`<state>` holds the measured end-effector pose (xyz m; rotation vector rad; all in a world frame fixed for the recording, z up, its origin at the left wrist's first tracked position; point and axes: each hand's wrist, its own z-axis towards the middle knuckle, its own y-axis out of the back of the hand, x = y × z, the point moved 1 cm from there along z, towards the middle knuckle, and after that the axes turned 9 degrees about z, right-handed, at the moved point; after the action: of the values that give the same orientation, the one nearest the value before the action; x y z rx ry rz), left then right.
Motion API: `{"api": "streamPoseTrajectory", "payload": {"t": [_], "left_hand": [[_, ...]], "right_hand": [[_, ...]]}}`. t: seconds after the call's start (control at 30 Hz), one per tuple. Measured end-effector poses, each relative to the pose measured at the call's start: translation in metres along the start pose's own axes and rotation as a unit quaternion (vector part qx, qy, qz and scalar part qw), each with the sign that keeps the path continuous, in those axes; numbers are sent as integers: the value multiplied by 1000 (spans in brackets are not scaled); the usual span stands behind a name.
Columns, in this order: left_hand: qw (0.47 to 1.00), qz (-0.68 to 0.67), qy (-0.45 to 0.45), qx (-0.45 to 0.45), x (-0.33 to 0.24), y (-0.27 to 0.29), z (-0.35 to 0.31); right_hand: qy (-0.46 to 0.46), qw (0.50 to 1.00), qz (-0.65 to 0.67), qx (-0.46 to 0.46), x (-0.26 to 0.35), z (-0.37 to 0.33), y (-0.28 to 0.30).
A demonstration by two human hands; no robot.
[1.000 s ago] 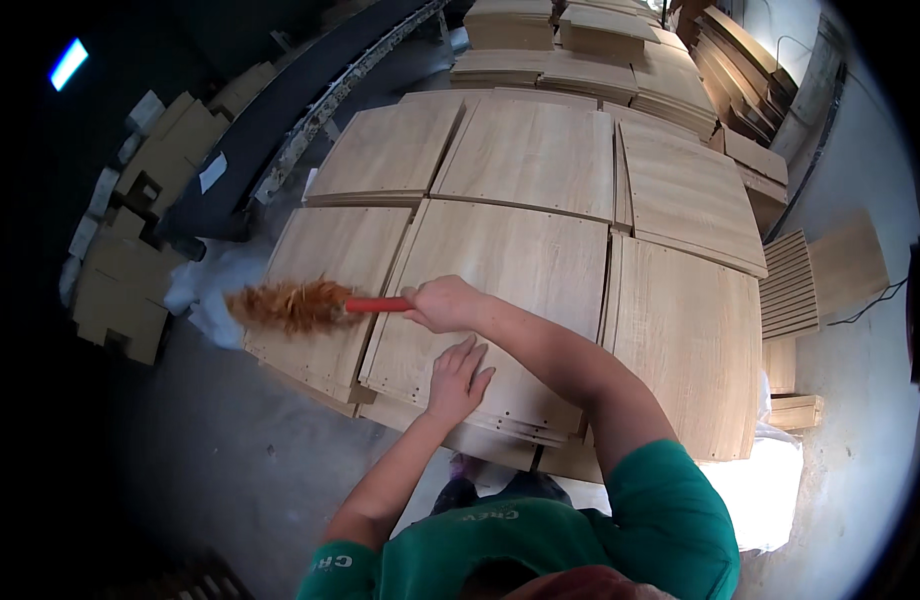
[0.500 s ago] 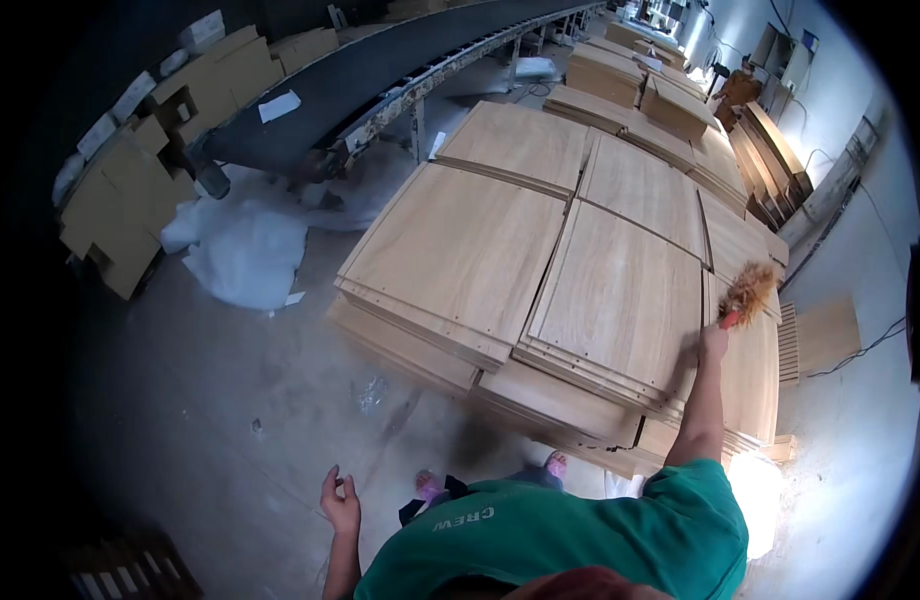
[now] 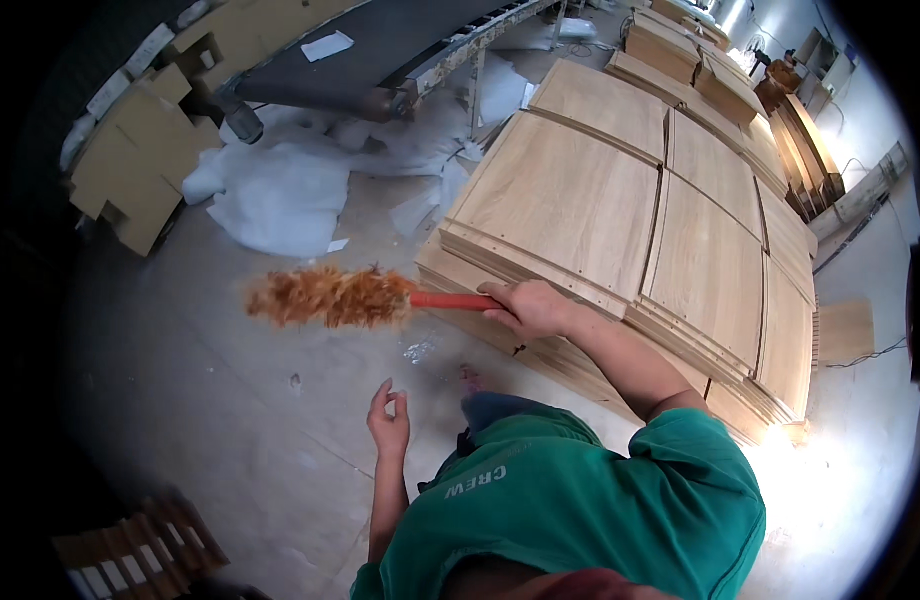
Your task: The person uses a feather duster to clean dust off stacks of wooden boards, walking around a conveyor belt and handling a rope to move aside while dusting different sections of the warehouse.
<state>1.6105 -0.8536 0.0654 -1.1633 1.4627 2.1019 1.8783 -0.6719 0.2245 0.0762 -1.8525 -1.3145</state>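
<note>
Your right hand (image 3: 528,308) clasps the red-handled brown feather duster (image 3: 330,296), extending leftward; dusting seems underway, and reaching the flat pale-wood panels (image 3: 565,195) would call for swinging right. Your left hand (image 3: 388,422) hangs below, fingers parted.

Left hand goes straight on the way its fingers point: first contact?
Probably the duster, whose feathered head lies across the line ahead of the left hand. Depth is unclear, though; the hand might pass over or under it.
</note>
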Motion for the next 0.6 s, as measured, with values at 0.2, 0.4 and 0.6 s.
{"api": "streamPoseTrajectory", "payload": {"t": [0.2,0.4,0.6], "left_hand": [[993,109,40,15,68,58,36],[934,136,325,-59,231,133,18],[955,135,258,56,280,121,129]], "right_hand": [[-150,928,-17,-341,-120,42,55],[-537,639,78,-546,-294,4,146],[-559,644,-20,-522,-328,75,162]]}}
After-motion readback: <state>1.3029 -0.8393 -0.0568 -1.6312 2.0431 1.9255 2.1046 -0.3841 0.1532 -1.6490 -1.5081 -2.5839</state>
